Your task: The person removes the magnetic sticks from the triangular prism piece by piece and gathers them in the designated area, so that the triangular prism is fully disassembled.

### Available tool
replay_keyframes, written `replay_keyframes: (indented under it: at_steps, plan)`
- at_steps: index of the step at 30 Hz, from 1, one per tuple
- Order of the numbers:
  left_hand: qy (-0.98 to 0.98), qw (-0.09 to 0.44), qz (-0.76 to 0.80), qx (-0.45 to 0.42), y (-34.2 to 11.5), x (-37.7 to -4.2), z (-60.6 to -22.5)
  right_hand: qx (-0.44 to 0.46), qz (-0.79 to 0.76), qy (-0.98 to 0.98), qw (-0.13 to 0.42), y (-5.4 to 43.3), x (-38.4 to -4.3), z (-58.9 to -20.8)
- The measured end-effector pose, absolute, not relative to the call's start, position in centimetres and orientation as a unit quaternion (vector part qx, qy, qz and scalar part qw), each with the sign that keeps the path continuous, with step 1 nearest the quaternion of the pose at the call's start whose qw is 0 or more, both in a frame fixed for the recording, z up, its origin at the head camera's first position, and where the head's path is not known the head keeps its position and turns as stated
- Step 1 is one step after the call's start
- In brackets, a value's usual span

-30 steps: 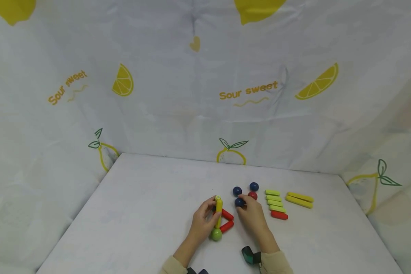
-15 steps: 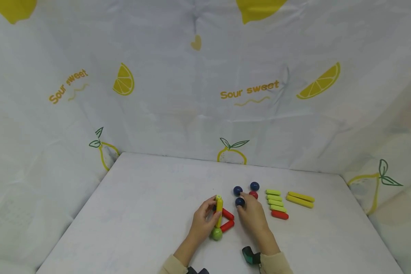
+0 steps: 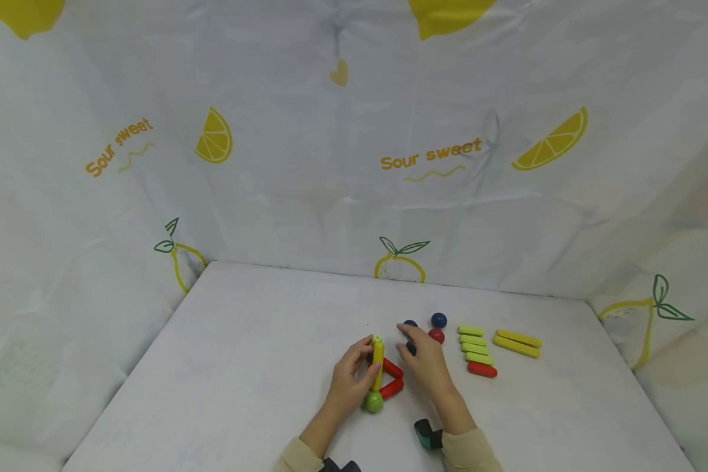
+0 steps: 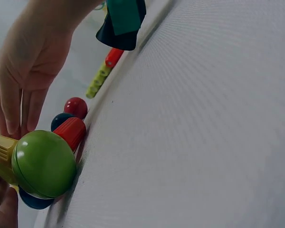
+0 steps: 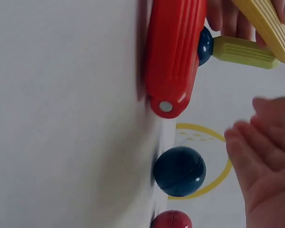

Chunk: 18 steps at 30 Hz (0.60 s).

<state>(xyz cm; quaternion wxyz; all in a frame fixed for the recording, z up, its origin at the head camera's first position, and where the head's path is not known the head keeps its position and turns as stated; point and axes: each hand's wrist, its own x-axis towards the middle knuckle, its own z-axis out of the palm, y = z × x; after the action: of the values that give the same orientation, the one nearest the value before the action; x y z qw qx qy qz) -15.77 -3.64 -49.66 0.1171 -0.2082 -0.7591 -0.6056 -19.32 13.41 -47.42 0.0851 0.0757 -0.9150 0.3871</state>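
My left hand (image 3: 345, 380) holds a yellow magnetic stick (image 3: 378, 367), fingers behind it and thumb in front. The stick slants from a green ball (image 4: 45, 164) up to the tip of a lime stick (image 5: 244, 52), which rises from a blue ball (image 5: 205, 46). Two red sticks (image 3: 393, 368) lie low on the right of this build, meeting in a point. My right hand (image 3: 429, 367), fingers spread with nothing between them, hovers beside a loose blue ball (image 5: 179, 171) on the table. In the head view the hand partly covers that ball.
Beyond my right hand sit another blue ball (image 3: 439, 320), a red ball (image 3: 436, 335) and a partly hidden blue one (image 3: 410, 323). Further right lie several lime sticks (image 3: 474, 349), a red stick (image 3: 482, 370) and two yellow sticks (image 3: 516, 349). A printed cloth (image 3: 318, 196) hangs behind the table.
My right hand has let go of the blue ball; its fingers have spread and lifted away a little. The left hand keeps its hold on the yellow stick.
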Motion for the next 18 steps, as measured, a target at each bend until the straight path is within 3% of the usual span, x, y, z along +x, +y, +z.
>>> replay_keyframes:
  at_steps: [8, 12, 18]
  plan:
    - [-0.743, 0.119, -0.620, -0.222, -3.7, -15.6, -49.6, 0.193, 0.492, -0.849, -0.005, 12.7, -20.0, -47.6]
    - [-0.742, 0.126, -0.619, -0.224, -3.8, -15.6, -49.7, 0.217, 0.491, -0.844, -0.002, 12.5, -20.2, -48.0]
    - [-0.741, 0.111, -0.627, -0.213, -3.7, -15.6, -49.6, 0.161, 0.479, -0.862, 0.035, 12.1, -20.3, -48.0]
